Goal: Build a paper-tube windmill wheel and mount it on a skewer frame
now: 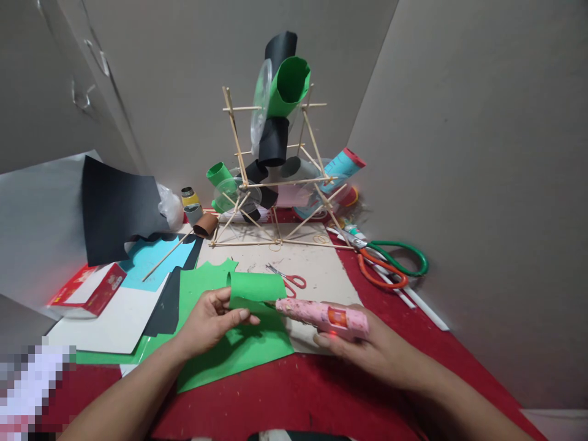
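My left hand [215,321] is closed on the left end of a rolled green foam sheet [257,286], curled into a tube. In my right hand [362,346] is a pink glue gun [307,311] with a small red light glowing on it. The gun's nozzle meets the lower edge of the roll near its right end. Beneath both hands lies a flat green foam sheet [229,361] with a scalloped far edge. Just behind the roll, small red-handled scissors [296,282] rest on a pale board [321,269], partly hidden.
A wooden stick frame [282,184] stands at the back, bearing a wheel with green [285,98] and black tubes [274,141]. Large scissors [390,263] lie at right. Left are a red box [89,288], blue foam [160,257] and a black sheet [114,211].
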Tool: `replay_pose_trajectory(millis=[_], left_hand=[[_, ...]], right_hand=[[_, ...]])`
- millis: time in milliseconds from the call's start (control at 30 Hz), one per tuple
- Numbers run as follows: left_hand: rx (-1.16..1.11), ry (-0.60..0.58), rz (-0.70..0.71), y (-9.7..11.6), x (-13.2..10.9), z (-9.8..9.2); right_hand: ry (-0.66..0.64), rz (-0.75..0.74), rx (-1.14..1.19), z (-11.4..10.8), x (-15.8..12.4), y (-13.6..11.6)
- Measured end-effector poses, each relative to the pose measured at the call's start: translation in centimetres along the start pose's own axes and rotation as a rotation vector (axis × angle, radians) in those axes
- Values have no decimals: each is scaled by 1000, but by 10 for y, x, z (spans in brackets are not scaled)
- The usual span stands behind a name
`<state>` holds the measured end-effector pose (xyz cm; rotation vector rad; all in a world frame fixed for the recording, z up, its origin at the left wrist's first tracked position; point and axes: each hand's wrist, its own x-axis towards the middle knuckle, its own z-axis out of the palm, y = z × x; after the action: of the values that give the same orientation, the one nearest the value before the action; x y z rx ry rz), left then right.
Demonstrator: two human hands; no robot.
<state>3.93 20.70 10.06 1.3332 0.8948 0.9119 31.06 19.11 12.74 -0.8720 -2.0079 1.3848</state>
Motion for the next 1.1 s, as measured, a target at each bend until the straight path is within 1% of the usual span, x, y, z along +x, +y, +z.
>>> replay_pose_trajectory(millis=[167,300,667,933,1100], left_hand=[[-21,6,-8,-2,0,-1],[-37,2,-11,-3,2,-3],[-1,34,-27,0,2,-4],[18,53,-31,1,2,-5],[6,68,-36,3,4,-5]], right_hand=[[30,-16,-54,-3,-2,2],[13,-17,-58,-5,-5,5],[45,-28,-97,-8,-10,12],[99,-41,-133,-9,-13,16],[180,-46,-197,-11,-16,17]])
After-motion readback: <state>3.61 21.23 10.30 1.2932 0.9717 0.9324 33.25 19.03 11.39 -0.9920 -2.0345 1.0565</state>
